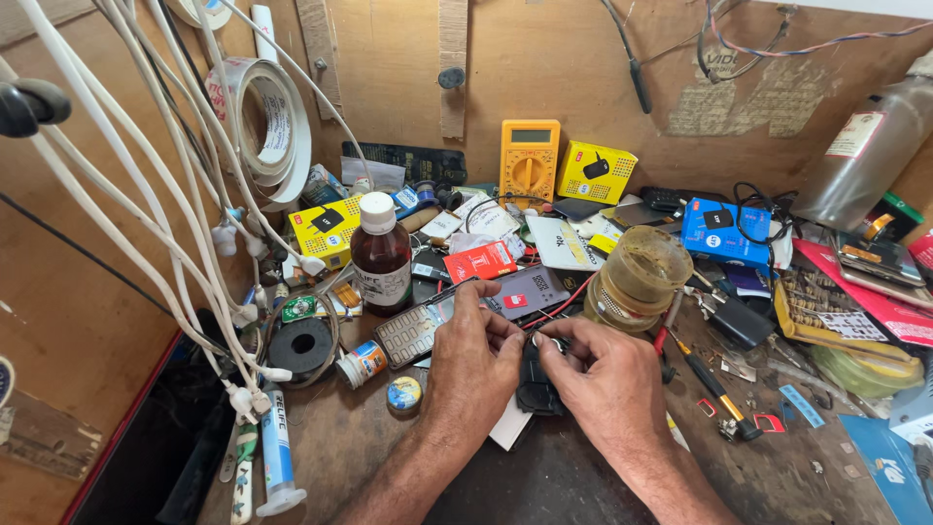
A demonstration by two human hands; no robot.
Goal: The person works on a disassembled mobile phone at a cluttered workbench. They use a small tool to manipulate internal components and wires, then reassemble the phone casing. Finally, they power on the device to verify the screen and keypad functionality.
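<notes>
One head-worn view looks steeply down from above and behind the hands at the cluttered workbench (583, 486) — close in, facing the plywood back wall (564, 68) — no second view

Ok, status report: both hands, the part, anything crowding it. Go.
Left hand and right hand both gripping small black part over bench. Keypad phone just beyond left fingers. Brown bottle, plastic jar close behind.

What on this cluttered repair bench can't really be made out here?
- Small black part, head view: mostly covered by left hand and right hand.
- Keypad phone: lower end under the left hand.
- Grey bottle: top cut by the right edge.
</notes>
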